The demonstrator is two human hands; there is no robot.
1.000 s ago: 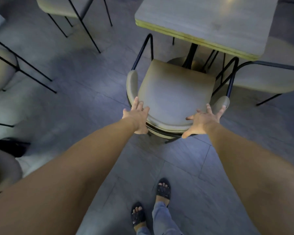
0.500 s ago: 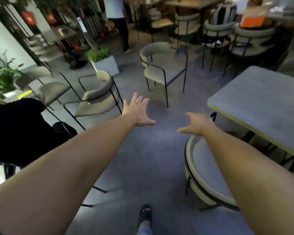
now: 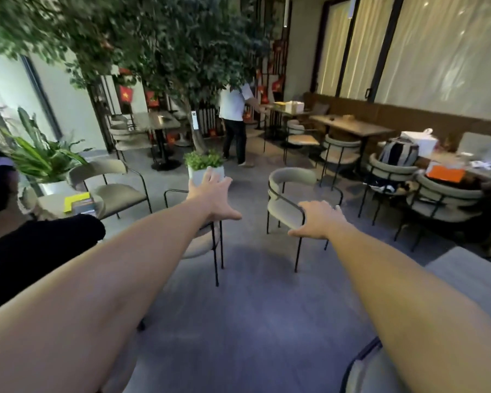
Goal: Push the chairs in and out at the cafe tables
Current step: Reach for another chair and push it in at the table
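Note:
Both my arms stretch forward over the grey floor and hold nothing. My left hand [image 3: 213,195] is open with fingers spread, in front of a chair [image 3: 207,242] that my arm mostly hides. My right hand [image 3: 319,219] is open, palm down, in front of a beige chair with black legs [image 3: 285,199] standing free in the aisle. The chair [image 3: 366,373] I was pushing shows only as a rim at the bottom right, beside the grey table's corner [image 3: 471,276].
A seated person in black [image 3: 26,251] is close on my left. A person in a white shirt [image 3: 234,123] stands at the back by a tree in a white planter [image 3: 206,171]. Chairs and tables with bags [image 3: 397,150] line the right wall.
My hands left the chair back at the grey table and lifted into the air. My view swung up and left from the floor to the cafe room.

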